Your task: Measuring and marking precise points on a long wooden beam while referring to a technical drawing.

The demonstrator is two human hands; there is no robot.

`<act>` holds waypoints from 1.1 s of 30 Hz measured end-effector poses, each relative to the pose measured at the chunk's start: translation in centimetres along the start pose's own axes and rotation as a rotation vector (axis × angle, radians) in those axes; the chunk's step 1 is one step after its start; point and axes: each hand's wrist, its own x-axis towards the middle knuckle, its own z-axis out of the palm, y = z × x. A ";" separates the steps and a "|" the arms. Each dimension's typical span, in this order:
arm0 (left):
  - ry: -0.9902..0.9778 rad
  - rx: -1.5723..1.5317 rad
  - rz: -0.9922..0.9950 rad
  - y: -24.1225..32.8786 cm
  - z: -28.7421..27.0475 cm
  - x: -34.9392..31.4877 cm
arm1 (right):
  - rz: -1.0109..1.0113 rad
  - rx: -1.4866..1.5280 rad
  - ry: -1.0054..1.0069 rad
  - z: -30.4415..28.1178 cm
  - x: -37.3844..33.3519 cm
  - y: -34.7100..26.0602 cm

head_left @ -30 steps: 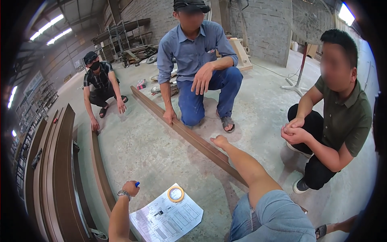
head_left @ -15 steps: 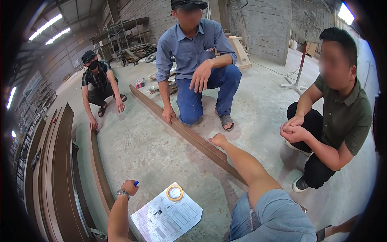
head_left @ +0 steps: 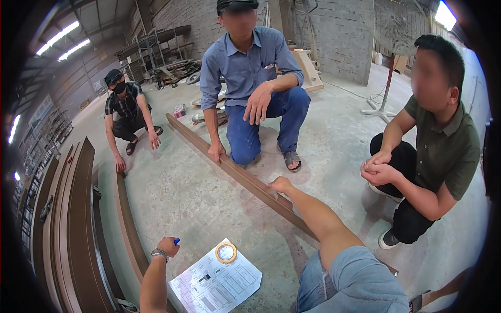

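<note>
In my left hand [head_left: 168,247], closed, is a blue pen or marker [head_left: 177,241], held low over the floor. A wristwatch circles that wrist. My right arm reaches forward, and my right hand [head_left: 281,184] is closed at the edge of a long brown beam [head_left: 245,182] lying diagonally across the floor; its fingertips are partly hidden. Between my arms lies a sheet of printed drawings [head_left: 219,281], with a roll of yellowish tape [head_left: 226,252] on its upper part. A co-worker in a blue shirt [head_left: 245,68] kneels beyond the beam, one hand on it.
A second brown beam [head_left: 127,224] runs along my left, touched by a crouching co-worker in dark clothes [head_left: 125,104]. Several brown profiles [head_left: 78,208] stand stacked at far left. To the right squats a person in a green shirt [head_left: 443,141]. A stand fan [head_left: 389,73] is behind.
The view has shifted slightly. My left hand sits a little lower, still with the pen. My right hand stays at the beam, and the co-workers keep nearly the same poses.
</note>
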 end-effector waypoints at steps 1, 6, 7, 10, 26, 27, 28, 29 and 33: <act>0.018 0.006 0.040 0.0 0.1 0.0 | 0.001 -0.007 0.018 0.1 0.1 0.0; -0.028 -0.026 -0.012 0.2 0.0 -0.1 | -0.012 -0.063 0.078 0.7 0.3 0.0; -0.010 -0.015 0.029 0.2 -0.1 -0.2 | -0.001 -0.044 0.080 0.8 0.2 0.0; -0.012 -0.024 0.038 0.3 -0.3 -0.3 | 0.020 -0.015 0.084 0.7 0.0 -0.1; -0.011 -0.015 0.045 1.0 -0.5 -0.4 | 0.025 0.006 0.004 -0.3 -0.6 -0.9; -0.030 -0.030 -0.001 1.0 -0.4 -0.4 | 0.010 0.013 0.000 -0.4 -0.8 -1.1; -0.011 -0.017 0.041 0.9 -0.4 -0.4 | 0.010 0.010 0.003 -0.6 -1.1 -1.3; -0.007 -0.007 0.045 0.9 -0.4 -0.4 | 0.028 0.000 -0.008 -0.8 -1.3 -1.5; -0.009 -0.008 0.026 0.9 -0.2 -0.3 | 0.009 0.030 -0.031 -1.1 -1.9 -2.0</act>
